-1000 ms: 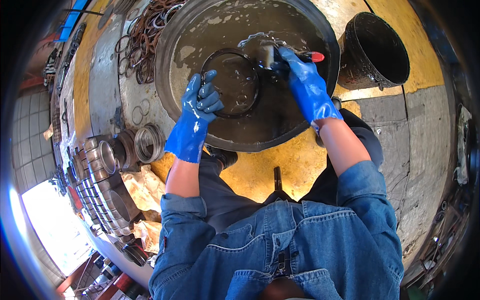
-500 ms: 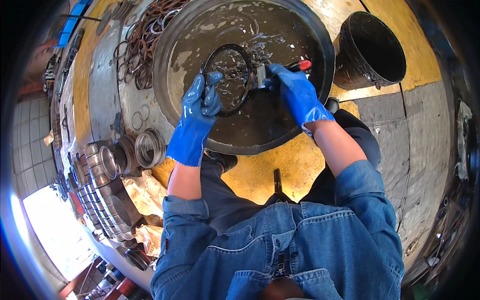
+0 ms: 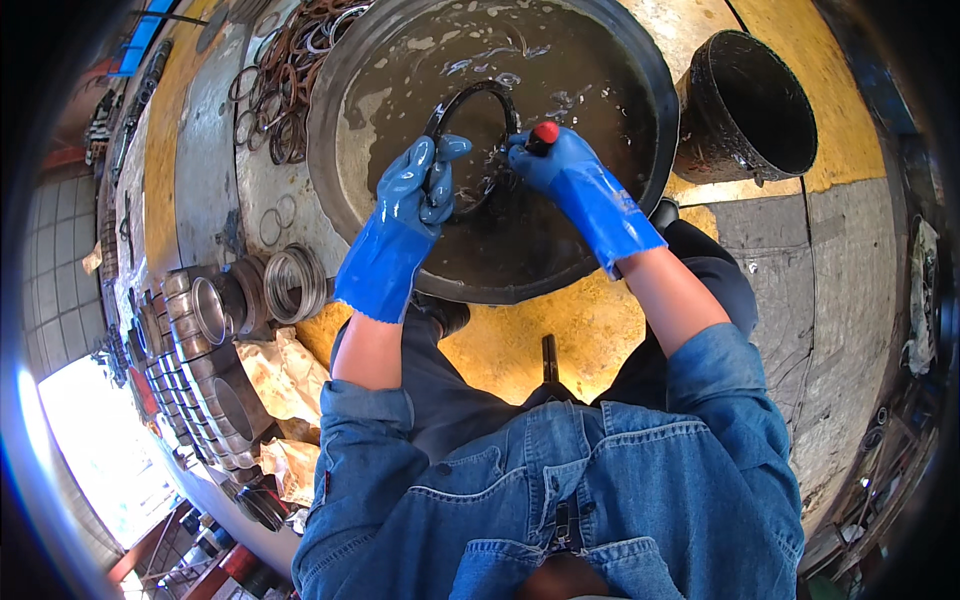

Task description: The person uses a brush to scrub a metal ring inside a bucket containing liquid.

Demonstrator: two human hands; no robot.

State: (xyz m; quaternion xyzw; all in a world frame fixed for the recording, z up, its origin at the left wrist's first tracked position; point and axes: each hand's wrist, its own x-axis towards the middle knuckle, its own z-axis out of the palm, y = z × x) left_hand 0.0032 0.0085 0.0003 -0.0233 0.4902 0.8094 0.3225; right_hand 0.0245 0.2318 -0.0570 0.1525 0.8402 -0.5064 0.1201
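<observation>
My left hand [image 3: 412, 192], in a wet blue rubber glove, grips a thin black ring [image 3: 508, 104] at its left side, fingers wrapped round it. The ring is tilted over a wide dark basin [image 3: 324, 120] of murky water. In the same kind of glove, my right hand [image 3: 562, 170] is closed on a brush [image 3: 544, 133] at the ring's right side. The brush's red handle end points up toward me; its metal band and bristles are hidden behind the glove. Drips and ripples show in the water below.
A black bucket [image 3: 745, 110] stands right of the basin. Rusty rings [image 3: 290, 85] are heaped at the left, with two thin rings [image 3: 278, 222] nearer. Stacked metal cylinders [image 3: 215, 370], a ring stack [image 3: 296, 284] and brown paper [image 3: 285, 380] lie lower left.
My right hand has turned the brush so its red end points upward, not to the right, and has shifted slightly left. The ring has tipped and looks narrower.
</observation>
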